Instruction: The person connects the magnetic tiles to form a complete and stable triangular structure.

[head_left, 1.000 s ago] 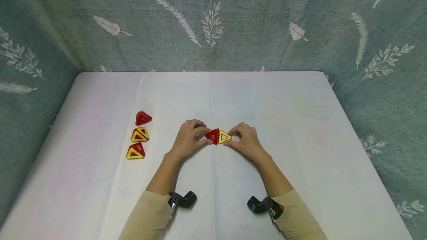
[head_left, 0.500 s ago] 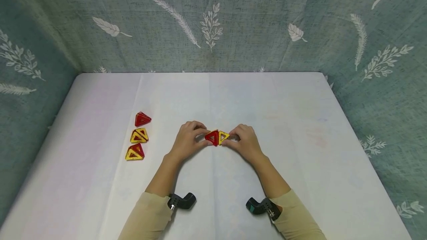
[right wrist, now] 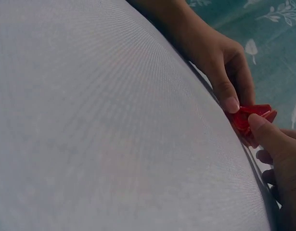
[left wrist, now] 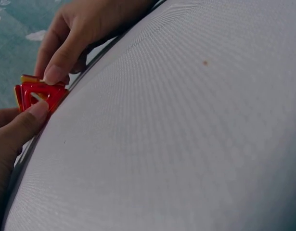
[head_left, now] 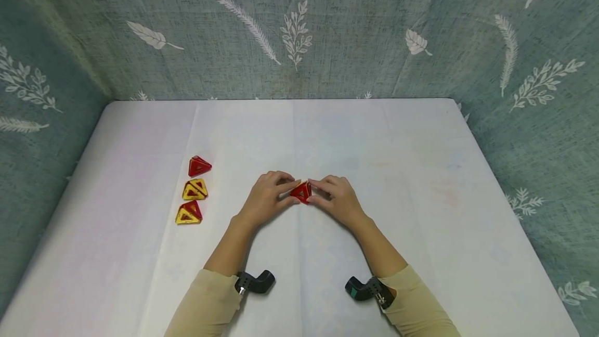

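Note:
Between the two hands, near the middle of the table, is a small red and yellow pyramid of magnetic triangle tiles [head_left: 301, 192]. My left hand [head_left: 268, 196] pinches its left side between thumb and fingers. My right hand [head_left: 340, 199] pinches the right side, fingertips close to those of the left. A red face with a triangular opening looks toward the left wrist camera, and a yellow edge [left wrist: 30, 78] shows behind it. In the right wrist view the red tiles [right wrist: 249, 118] lie partly behind the right thumb [right wrist: 270, 134].
To the left, three similar pyramids stand in a column on the white table [head_left: 402, 233]: a red one [head_left: 199, 166], a yellow one [head_left: 195, 189] and a red-and-yellow one [head_left: 189, 212]. Green leaf-patterned cloth [head_left: 346, 40] rises behind the table and along its sides.
The yellow triangle that lay to the right of the red piece has tilted up and folded against it. My right hand has moved left with it; the left hand has barely shifted.

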Available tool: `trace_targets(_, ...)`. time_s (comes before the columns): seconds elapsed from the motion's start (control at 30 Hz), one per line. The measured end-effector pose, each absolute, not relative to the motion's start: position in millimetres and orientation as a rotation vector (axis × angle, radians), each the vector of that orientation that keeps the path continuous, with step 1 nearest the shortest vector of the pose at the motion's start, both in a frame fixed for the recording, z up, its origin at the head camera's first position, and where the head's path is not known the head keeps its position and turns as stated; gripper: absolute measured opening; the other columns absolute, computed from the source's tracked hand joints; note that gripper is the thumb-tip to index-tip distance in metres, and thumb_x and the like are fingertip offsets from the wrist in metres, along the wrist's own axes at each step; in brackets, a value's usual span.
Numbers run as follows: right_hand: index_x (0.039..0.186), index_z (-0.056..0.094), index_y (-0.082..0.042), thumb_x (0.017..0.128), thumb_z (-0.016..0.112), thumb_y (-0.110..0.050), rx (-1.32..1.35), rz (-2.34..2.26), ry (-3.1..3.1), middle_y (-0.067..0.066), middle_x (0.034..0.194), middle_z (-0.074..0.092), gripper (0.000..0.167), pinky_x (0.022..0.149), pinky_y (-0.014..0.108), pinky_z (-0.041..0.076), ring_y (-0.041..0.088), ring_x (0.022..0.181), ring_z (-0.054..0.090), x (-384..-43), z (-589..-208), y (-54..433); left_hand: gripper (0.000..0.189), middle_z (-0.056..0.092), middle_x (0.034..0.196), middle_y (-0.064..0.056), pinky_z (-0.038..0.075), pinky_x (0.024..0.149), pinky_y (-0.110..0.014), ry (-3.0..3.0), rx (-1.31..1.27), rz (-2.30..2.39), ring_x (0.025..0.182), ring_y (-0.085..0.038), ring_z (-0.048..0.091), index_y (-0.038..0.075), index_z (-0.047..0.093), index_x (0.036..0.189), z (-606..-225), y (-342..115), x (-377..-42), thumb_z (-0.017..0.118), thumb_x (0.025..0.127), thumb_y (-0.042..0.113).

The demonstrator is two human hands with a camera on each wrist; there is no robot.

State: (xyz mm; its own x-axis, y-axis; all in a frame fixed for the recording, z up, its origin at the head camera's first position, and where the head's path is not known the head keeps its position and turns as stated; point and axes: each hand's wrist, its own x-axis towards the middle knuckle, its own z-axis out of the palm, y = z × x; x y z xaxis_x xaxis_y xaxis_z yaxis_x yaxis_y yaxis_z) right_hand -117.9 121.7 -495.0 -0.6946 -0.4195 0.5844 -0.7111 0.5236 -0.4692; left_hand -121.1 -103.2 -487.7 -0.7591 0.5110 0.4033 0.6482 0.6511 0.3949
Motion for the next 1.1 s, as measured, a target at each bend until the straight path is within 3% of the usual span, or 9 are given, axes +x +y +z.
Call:
trace_targets(0.4, 0.106, 0.072, -0.005, 0.069, 0.082, -0.02, 0.891, 1.114, -2.463, 0.002, 0.08, 0.067, 0.041, 0.067, 0.033, 0.035, 0.015, 0.069, 0.056, -119, -493, 119, 0.031, 0.062, 0.104, -0.005, 0.042, 0.092, -0.043, -2.553, -0.987, -0.689, 0.101, -0.024, 0.056, 0.012, 0.073, 0.106, -490, -101, -124, 0.072, 0.082, 0.031)
trace_targets(0.6, 0.107, 0.066, -0.003, 0.068, 0.084, -0.027, 0.841, 1.019, -2.517, 0.002, 0.08, 0.063, 0.049, 0.068, 0.033, 0.038, 0.013, 0.068, 0.052, -115, -493, 118, 0.047, 0.059, 0.116, -0.008, 0.039, 0.096, -0.045, -2.596, -1.005, -0.783, 0.11, -0.026, 0.052, 0.012, 0.062, 0.126, -490, -103, -124, 0.065, 0.087, 0.038)
trace_targets(0.73, 0.108, 0.067, -0.005, 0.065, 0.084, -0.035, 0.852, 0.871, -2.519, 0.003, 0.087, 0.064, 0.055, 0.07, 0.035, 0.04, 0.017, 0.075, 0.056, -110, -493, 117, 0.046, 0.056, 0.122, -0.008, 0.036, 0.1, -0.045, -2.664, -1.02, -0.848, 0.116, -0.026, 0.049, 0.016, 0.056, 0.133, -489, -104, -124, 0.056, 0.093, 0.04)
trace_targets(0.93, 0.101, 0.072, -0.005, 0.07, 0.082, -0.025, 0.882, 0.88, -2.452, 0.007, 0.088, 0.064, 0.038, 0.068, 0.036, 0.042, 0.02, 0.074, 0.058, -111, -496, 117, 0.033, 0.059, 0.112, -0.007, 0.039, 0.096, -0.045, -2.67, -0.931, -0.935, 0.111, -0.026, 0.05, 0.015, 0.065, 0.122, -491, -105, -123, 0.052, 0.096, 0.032)
trace_targets(1.1, 0.099, 0.073, -0.004, 0.074, 0.079, -0.016, 0.869, 0.982, -2.42, 0.007, 0.088, 0.065, 0.028, 0.068, 0.035, 0.041, 0.018, 0.072, 0.058, -113, -495, 117, 0.026, 0.063, 0.106, -0.005, 0.041, 0.091, -0.044, -2.565, -0.9, -0.981, 0.104, -0.025, 0.054, 0.013, 0.069, 0.11, -491, -107, -124, 0.066, 0.088, 0.026)
